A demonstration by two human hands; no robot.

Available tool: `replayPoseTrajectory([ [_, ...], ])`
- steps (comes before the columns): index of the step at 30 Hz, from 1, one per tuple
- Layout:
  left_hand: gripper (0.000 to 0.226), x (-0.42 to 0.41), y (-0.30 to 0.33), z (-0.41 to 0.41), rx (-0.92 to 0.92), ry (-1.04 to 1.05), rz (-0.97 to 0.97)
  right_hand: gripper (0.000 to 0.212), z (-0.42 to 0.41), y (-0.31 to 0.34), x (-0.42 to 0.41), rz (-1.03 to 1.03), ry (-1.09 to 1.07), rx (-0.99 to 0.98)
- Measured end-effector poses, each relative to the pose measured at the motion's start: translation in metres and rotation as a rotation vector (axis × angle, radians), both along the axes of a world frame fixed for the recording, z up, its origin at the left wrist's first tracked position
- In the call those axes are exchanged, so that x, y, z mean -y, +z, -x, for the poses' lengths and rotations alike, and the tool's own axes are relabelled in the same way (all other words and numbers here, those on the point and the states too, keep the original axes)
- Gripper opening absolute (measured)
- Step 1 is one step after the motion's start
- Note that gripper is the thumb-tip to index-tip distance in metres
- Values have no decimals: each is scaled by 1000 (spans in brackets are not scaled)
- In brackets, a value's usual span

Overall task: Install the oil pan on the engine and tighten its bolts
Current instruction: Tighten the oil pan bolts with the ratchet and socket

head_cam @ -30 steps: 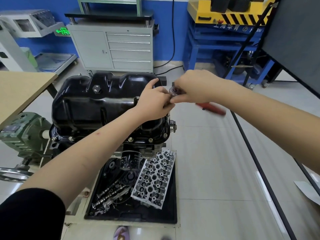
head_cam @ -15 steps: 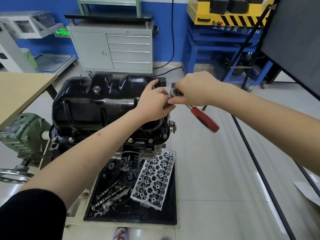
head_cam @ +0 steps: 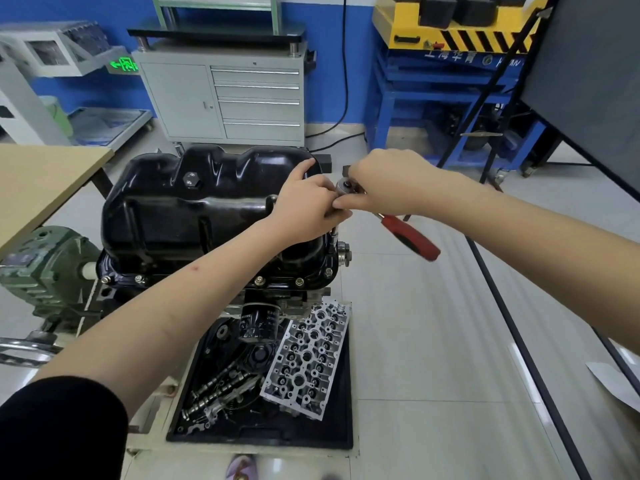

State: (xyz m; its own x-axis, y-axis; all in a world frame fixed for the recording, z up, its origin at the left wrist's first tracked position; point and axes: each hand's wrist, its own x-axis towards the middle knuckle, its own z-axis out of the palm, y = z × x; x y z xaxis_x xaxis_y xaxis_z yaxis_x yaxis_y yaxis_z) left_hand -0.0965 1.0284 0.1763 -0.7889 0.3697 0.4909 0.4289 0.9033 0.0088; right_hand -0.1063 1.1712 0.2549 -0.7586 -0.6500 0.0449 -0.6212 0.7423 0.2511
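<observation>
The glossy black oil pan [head_cam: 194, 209] sits upside-up on the engine, with a row of bolts [head_cam: 259, 280] along its near flange. At the pan's right end, a ratchet wrench with a red handle [head_cam: 410, 239] stands on an extension [head_cam: 333, 237] that runs down to the flange. My left hand [head_cam: 308, 209] grips the top of the extension just under the ratchet head [head_cam: 346, 186]. My right hand [head_cam: 388, 187] holds the ratchet near its head, the red handle sticking out lower right. The bolt under the socket is hidden.
Below the engine a black tray [head_cam: 311, 438] holds a cylinder head [head_cam: 306, 358] and camshafts [head_cam: 221, 386]. An oil filter [head_cam: 258, 322] hangs under the block. A green gearbox [head_cam: 41, 268] and a wooden table [head_cam: 41, 181] stand left; a grey cabinet [head_cam: 221, 98] behind.
The red ratchet handle has swung from pointing right to pointing lower right, toward me. Both hands stay at the ratchet head.
</observation>
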Motion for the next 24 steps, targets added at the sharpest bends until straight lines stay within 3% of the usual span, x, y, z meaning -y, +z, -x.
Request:
replayPoseTrajectory([
  [6, 31, 3, 1, 5, 87, 24, 38, 28, 8, 6, -6, -105, 226, -19],
  [9, 32, 2, -1, 4, 73, 30, 68, 35, 7, 4, -2, -71, 121, -24],
  [12, 32, 2, -2, 4, 48, 29, 69, 48, 4, -1, -1, 115, -23, 98],
  [19, 30, 2, -1, 4, 63, 24, 43, 29, 12, 7, -7, -110, 211, -40],
  [22, 27, 3, -2, 2, 29, 2, 30, 34, 10, 7, 0, -66, 143, -35],
  [24, 28, 2, -2, 1, 13, 1, 20, 46, 7, 3, 0, 39, 31, 100],
])
